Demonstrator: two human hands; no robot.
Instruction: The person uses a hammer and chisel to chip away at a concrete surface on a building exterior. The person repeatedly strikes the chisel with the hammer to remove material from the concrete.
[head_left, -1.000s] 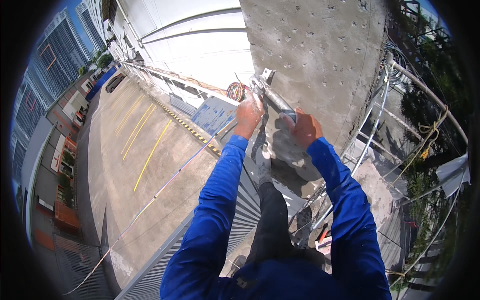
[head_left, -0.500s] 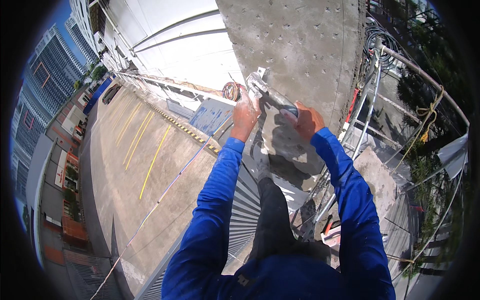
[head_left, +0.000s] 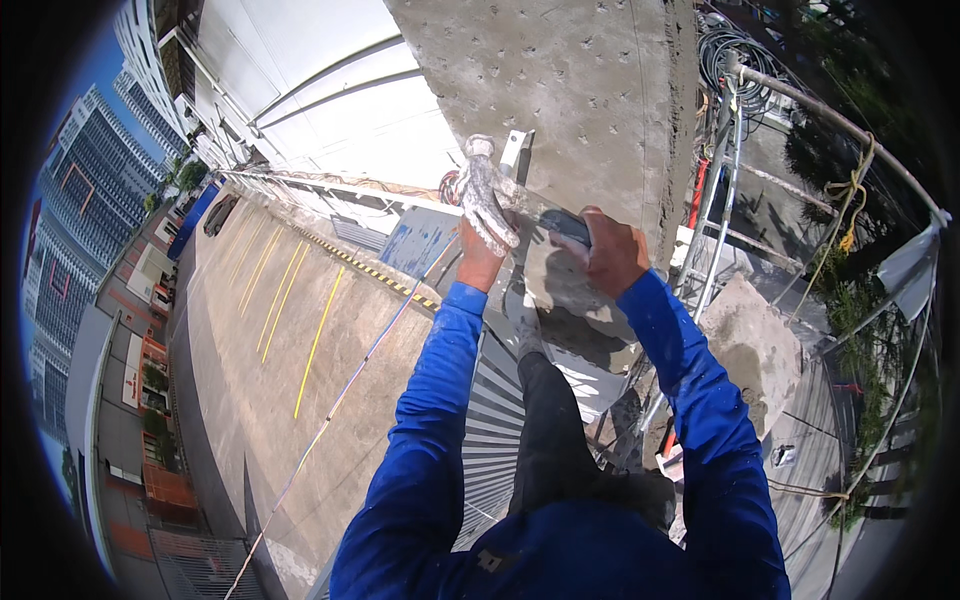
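The left hand, coated in pale grey cement or wearing a cement-caked glove (which of the two cannot be told), is closed around the upper end of a long, cement-smeared metal tool held against the rough grey concrete wall. The right hand, bare, is wrapped around the tool's dark handle at its lower end. The two hands sit near each other along the tool, left above and to the left, right lower and to the right. Most of the tool's working part is covered by the left hand and by the smear of cement, so its exact kind is hard to make out; a short pale metal piece sticks up just beyond the left hand, and whether it belongs to the tool or to the wall cannot be told.

Both forearms wear bright blue long sleeves that rise from the lower edge. Between them a dark trouser leg runs down to a cement-stained foot near a darker wet patch on the wall, the foot's footing partly hidden by the arms.

To the right, curved grey scaffold tubes bend with the lens, one tied with yellow rope. A coil of dark cable at the top right is cut off by the rim. Far below on the left lies a paved yard with yellow lines, and tall buildings blur toward the edge.
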